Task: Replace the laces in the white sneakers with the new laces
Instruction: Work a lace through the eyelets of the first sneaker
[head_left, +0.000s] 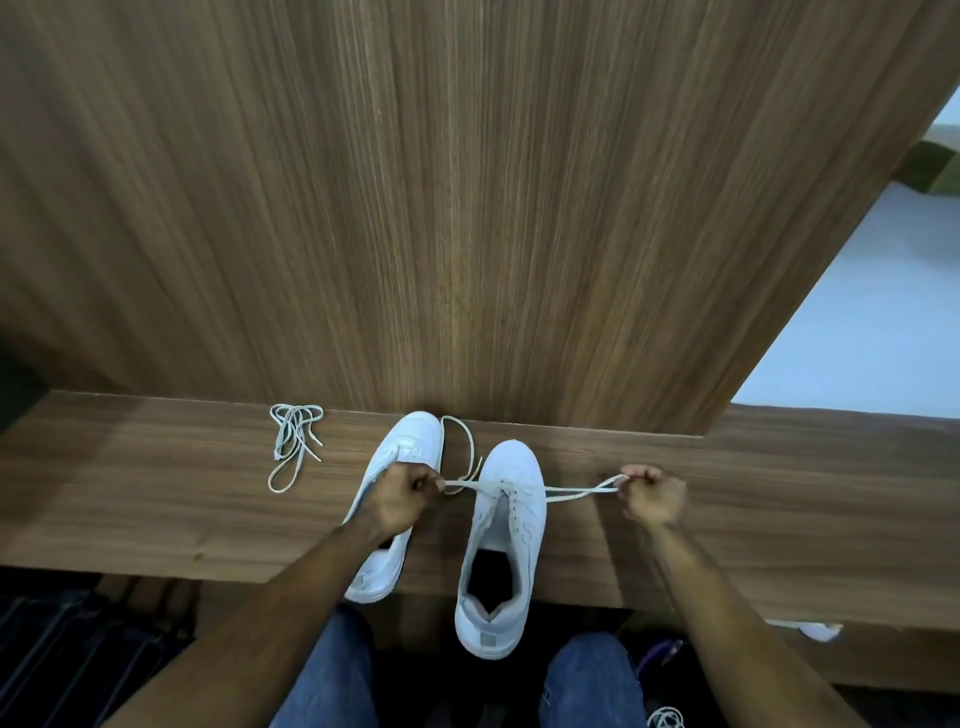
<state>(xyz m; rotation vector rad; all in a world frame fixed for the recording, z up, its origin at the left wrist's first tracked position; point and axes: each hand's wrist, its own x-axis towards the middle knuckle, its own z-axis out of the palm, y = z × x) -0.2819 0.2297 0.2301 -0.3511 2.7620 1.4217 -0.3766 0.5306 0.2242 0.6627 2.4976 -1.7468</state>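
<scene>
Both grips are closed on the same lace (571, 492): I see the left hand (402, 499) with its fingers curled, pinching one end of it just beside the toe part of the right sneaker (501, 545), and the right hand (652, 493) pinching the other end, well out to the right side. The lace runs tight between the two hands and passes through the front eyelets of this sneaker. The right sneaker stands upright on the surface (156, 509) with its toe toward the wall and its heel hanging over the near edge. The left sneaker (395, 499) lies just beside it, partly under my left hand and forearm, also with the toe to the wall. Between the two toes a loose piece of lace (462, 441) makes a curve on the wood; I cannot tell where it ends. Well to the left of the shoes a bundle of grey-white laces (293, 444) lies in loose loops near the wall. The surface is a narrow plank of dark brown wood grain, and the wall panel (467, 208) behind it has the same wood pattern, with vertical lines. On the right the panel ends, and a pale area of the room (857, 312) shows there. Below the surface I see my knees in blue jeans (592, 675) and a small white coil (667, 719) near the bottom edge.
</scene>
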